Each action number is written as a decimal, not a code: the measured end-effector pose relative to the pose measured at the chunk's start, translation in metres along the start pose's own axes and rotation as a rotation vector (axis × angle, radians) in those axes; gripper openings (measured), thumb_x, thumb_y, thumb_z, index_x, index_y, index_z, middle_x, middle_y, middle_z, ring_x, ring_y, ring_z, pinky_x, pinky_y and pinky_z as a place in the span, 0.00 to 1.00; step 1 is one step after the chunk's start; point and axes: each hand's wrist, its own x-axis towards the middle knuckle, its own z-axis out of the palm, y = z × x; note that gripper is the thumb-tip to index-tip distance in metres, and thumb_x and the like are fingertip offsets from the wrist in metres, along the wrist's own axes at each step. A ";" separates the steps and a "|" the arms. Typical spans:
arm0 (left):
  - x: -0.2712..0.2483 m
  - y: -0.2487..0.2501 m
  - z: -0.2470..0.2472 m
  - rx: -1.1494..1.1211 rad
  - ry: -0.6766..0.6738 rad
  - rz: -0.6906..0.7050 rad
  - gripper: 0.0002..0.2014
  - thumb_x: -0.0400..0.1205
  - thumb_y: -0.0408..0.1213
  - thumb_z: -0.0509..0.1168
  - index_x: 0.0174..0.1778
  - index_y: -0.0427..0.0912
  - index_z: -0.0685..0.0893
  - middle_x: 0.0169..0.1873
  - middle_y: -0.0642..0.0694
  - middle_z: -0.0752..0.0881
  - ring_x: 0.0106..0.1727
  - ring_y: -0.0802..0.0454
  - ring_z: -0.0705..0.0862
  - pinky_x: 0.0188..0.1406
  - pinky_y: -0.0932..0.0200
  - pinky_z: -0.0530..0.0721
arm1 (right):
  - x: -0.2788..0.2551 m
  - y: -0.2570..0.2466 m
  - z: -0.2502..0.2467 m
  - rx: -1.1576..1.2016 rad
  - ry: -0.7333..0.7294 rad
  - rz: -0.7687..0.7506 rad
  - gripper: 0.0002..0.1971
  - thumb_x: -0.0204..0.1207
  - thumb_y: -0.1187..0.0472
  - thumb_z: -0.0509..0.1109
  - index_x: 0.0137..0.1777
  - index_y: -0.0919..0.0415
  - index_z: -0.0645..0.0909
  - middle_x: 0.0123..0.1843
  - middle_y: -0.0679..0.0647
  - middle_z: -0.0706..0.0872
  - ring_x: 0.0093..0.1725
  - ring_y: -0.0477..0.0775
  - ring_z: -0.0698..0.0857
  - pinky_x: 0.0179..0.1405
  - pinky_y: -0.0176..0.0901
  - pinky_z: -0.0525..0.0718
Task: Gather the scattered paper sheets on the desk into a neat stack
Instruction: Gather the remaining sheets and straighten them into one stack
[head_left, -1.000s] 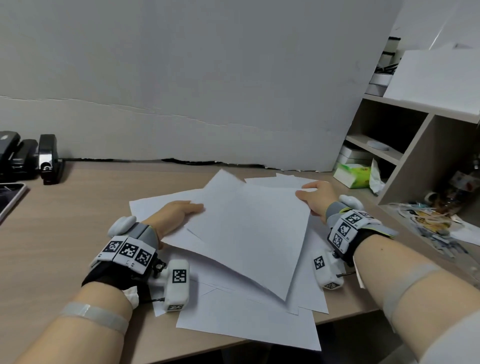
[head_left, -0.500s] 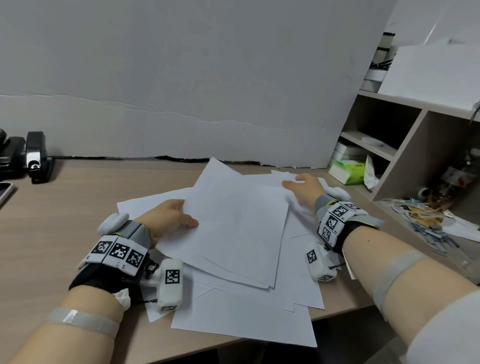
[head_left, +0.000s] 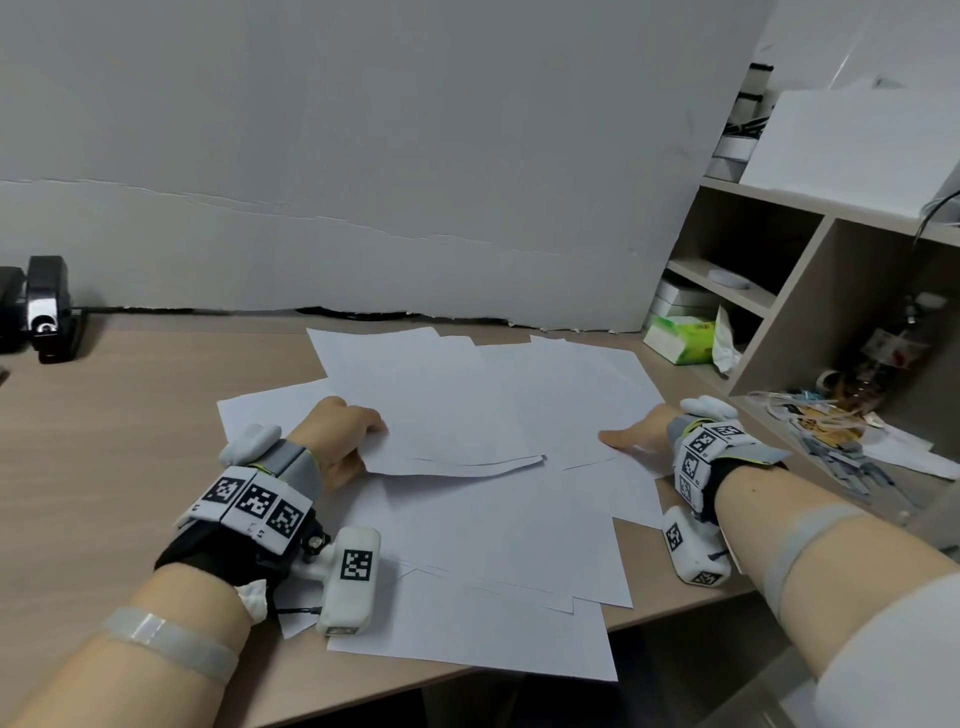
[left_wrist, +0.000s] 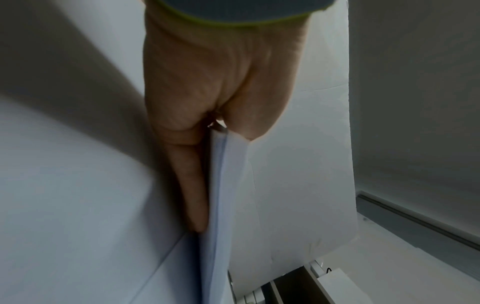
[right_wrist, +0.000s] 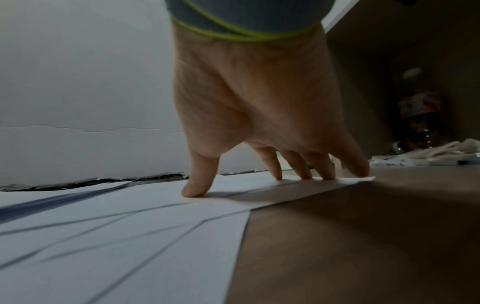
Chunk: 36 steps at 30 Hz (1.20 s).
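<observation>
Several white paper sheets (head_left: 498, 525) lie overlapped on the wooden desk (head_left: 104, 467). My left hand (head_left: 343, 441) pinches a few gathered sheets (head_left: 441, 415) at their near left corner, thumb on top and fingers underneath; the left wrist view shows the sheets' edge (left_wrist: 221, 185) between thumb and fingers. My right hand (head_left: 639, 436) rests with straight fingers on the right-hand sheets (head_left: 587, 395). In the right wrist view its fingertips (right_wrist: 278, 174) press down on a sheet's edge (right_wrist: 324, 183).
A black stapler (head_left: 49, 306) stands at the desk's far left. A shelf unit (head_left: 810, 291) stands on the right with a green tissue box (head_left: 680, 338) and loose clutter (head_left: 831, 415) by it. The bottom sheets overhang the desk's front edge (head_left: 467, 660).
The gathered sheets have turned squarer to the desk and dropped lower. My right hand slid off their far corner back to the right edge of the paper, now pressing flat.
</observation>
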 end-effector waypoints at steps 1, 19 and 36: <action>-0.001 0.000 0.002 -0.001 -0.015 -0.002 0.07 0.81 0.18 0.62 0.52 0.30 0.74 0.52 0.27 0.84 0.44 0.31 0.88 0.42 0.39 0.91 | -0.002 -0.002 -0.001 0.002 0.001 -0.003 0.48 0.63 0.26 0.71 0.73 0.63 0.75 0.70 0.59 0.81 0.66 0.63 0.80 0.70 0.54 0.77; -0.005 0.001 0.003 -0.148 -0.041 0.025 0.09 0.81 0.16 0.61 0.51 0.32 0.72 0.50 0.29 0.82 0.39 0.35 0.87 0.28 0.45 0.90 | -0.015 -0.027 -0.006 0.314 0.219 -0.072 0.37 0.70 0.60 0.78 0.76 0.64 0.64 0.70 0.60 0.77 0.71 0.64 0.77 0.66 0.51 0.77; 0.001 -0.001 0.002 -0.245 -0.050 0.043 0.09 0.79 0.14 0.57 0.44 0.33 0.73 0.46 0.32 0.81 0.42 0.35 0.85 0.46 0.40 0.87 | -0.097 -0.138 -0.010 0.579 0.476 -0.852 0.11 0.76 0.62 0.67 0.32 0.57 0.72 0.25 0.49 0.72 0.29 0.55 0.69 0.31 0.46 0.60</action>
